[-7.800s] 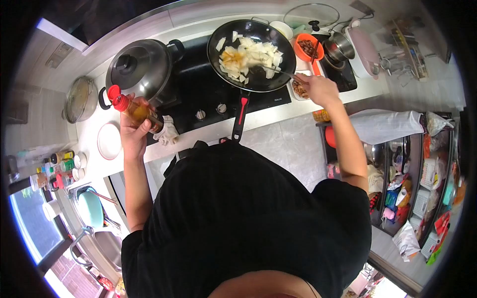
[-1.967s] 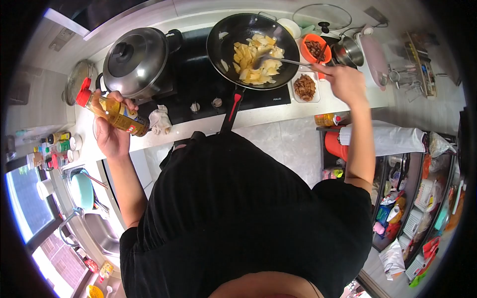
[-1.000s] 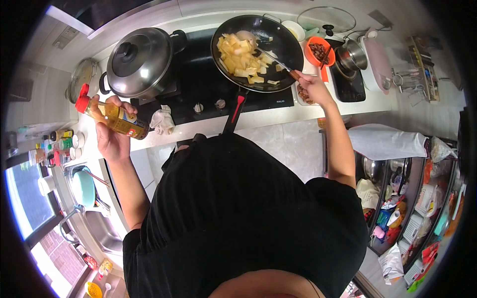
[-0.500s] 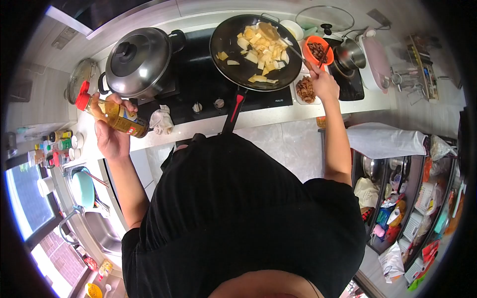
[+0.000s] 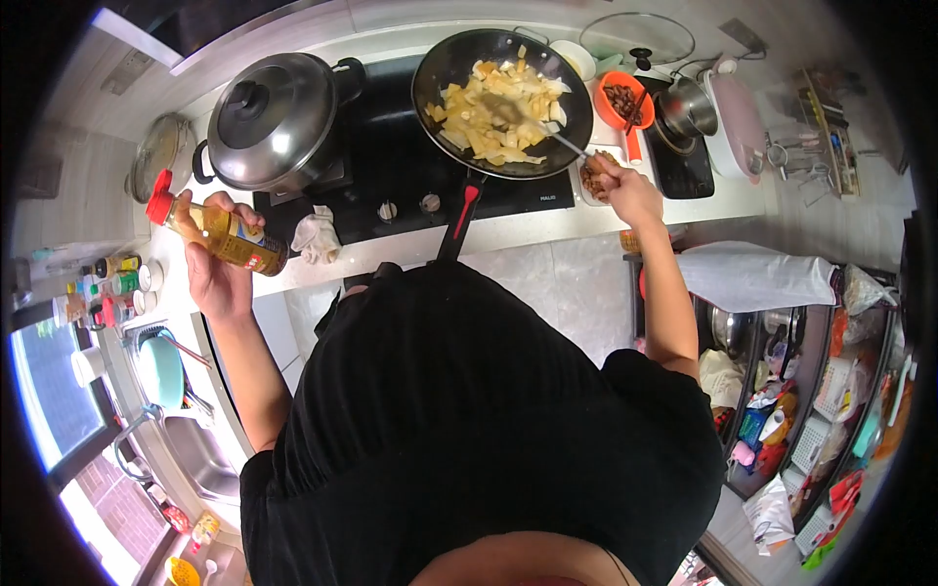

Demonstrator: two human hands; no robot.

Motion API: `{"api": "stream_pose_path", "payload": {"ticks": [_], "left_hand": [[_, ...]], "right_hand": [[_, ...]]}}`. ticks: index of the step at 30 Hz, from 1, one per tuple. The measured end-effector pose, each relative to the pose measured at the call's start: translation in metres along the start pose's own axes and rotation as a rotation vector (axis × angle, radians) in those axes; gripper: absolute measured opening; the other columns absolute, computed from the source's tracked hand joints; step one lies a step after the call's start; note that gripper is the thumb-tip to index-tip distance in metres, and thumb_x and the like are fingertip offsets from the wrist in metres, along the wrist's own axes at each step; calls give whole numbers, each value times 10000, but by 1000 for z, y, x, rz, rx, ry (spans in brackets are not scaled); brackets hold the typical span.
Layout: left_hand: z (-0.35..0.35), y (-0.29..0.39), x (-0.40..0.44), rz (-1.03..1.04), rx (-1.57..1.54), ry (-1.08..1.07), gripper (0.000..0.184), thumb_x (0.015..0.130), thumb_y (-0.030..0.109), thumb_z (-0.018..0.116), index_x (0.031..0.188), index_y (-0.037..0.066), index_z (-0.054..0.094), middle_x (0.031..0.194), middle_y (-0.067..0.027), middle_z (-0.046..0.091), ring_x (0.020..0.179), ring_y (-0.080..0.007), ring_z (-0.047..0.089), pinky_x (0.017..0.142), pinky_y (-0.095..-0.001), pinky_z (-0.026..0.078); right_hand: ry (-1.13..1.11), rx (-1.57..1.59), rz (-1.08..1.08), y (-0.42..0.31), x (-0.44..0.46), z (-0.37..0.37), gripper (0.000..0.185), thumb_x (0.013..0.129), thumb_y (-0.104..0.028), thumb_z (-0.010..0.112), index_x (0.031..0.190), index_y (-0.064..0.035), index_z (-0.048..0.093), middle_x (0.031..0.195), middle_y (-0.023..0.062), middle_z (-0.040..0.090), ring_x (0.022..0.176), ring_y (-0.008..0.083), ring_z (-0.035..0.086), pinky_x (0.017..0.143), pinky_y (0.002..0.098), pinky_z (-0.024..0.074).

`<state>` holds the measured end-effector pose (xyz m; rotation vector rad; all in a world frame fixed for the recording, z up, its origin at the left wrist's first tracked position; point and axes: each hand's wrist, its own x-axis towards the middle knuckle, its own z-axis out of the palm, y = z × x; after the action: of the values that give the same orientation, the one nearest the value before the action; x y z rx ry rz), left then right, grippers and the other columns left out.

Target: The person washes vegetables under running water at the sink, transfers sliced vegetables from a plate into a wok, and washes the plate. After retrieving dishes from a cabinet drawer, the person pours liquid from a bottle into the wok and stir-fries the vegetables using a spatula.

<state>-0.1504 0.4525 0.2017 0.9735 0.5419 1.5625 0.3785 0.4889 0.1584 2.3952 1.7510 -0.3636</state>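
Note:
My left hand [image 5: 220, 273] is wrapped round a seasoning bottle [image 5: 234, 240] with a red cap, tilted at the left of the stove. My right hand [image 5: 630, 194] grips the handle of a spatula [image 5: 557, 136], whose blurred head lies among pale yellow sliced pieces of food [image 5: 489, 127]. These pieces are spread over the middle of a black wok [image 5: 430, 68], and its black and red handle [image 5: 463, 220] points towards me. Partly hidden under my right hand, a white dish [image 5: 587, 200] holds brown cooked pieces.
A lidded steel pot [image 5: 278, 122] stands left of the wok. Right of it are an orange bowl [image 5: 611, 117] of dark brown pieces and a small steel pot [image 5: 692, 104]. A crumpled cloth [image 5: 317, 235] lies at the counter's front, and a sink [image 5: 200, 454] is at the lower left.
My right hand has moved slightly down and left, drawing the spatula's head towards me through the food. The pieces have spread across the wok. The bottle has barely shifted.

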Motion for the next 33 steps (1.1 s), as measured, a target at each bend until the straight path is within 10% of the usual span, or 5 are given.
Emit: {"api": "stream_pose_path", "payload": {"ticks": [7,11,13,19,33], "left_hand": [[-23,8,-6,-93,98,93,656,863,401,648,1363,132,318,1126,-99,546,1004,-243,577,905,-408,472],[-66,12,-10,-50,66,212,559,875,141,649,1335,121,332,1100,-76,554,1008,-221,568,913,-387,456],[-100,23,-16,-33,103,291,590,848,0,640,1336,118,331,1084,-52,550,1023,-193,551,925,-351,429],[-251,73,-42,61,509,571,823,790,-73,669,1434,146,207,1098,-38,495,1049,-164,500,941,-332,411],[-588,156,18,226,1178,834,821,771,84,751,1357,202,188,1112,-156,531,958,-278,566,823,-378,471]], "right_hand": [[229,154,-67,-8,20,32,420,913,-313,484,1332,-308,504,914,110,660,802,240,630,681,352,491],[-91,1202,-203,26,66,115,510,915,-72,521,1412,-148,436,1016,34,623,815,137,592,682,246,493],[78,337,-173,-8,37,85,544,907,-63,545,1427,-135,402,1129,55,623,864,128,606,676,264,507],[395,87,-315,26,68,96,726,779,-134,695,1415,-16,367,1072,316,604,965,382,607,826,423,449],[729,200,0,-122,-52,18,605,775,-146,549,1377,-111,489,904,88,607,769,196,594,710,334,473]]}}
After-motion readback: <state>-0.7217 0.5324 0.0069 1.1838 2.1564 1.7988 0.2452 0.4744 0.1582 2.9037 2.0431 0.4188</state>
